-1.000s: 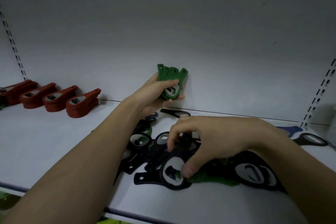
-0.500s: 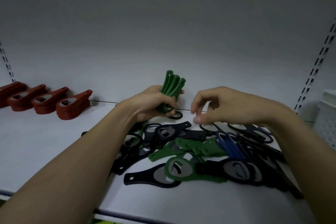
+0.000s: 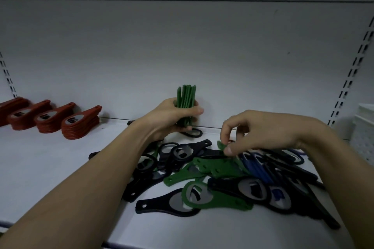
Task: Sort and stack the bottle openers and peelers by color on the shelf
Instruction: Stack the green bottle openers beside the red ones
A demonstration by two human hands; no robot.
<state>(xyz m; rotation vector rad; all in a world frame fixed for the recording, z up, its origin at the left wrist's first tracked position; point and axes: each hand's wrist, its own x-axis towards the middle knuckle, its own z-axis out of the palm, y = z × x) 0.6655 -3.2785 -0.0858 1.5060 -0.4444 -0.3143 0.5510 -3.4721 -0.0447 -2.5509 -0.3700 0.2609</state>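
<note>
Left hand (image 3: 172,115) clamps an upright green bundle (image 3: 185,100) at twelve o'clock of the mixed pile (image 3: 222,178), right hand (image 3: 263,131) pinches a green piece (image 3: 222,145), red stacks (image 3: 52,117) at nine.

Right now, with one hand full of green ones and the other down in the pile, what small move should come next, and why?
Probably lift the green piece clear of the mixed pile and slip it into the green bundle. The right hand pinches its tip, the left hand grips only greens, and the red stacks are already sorted.
</note>
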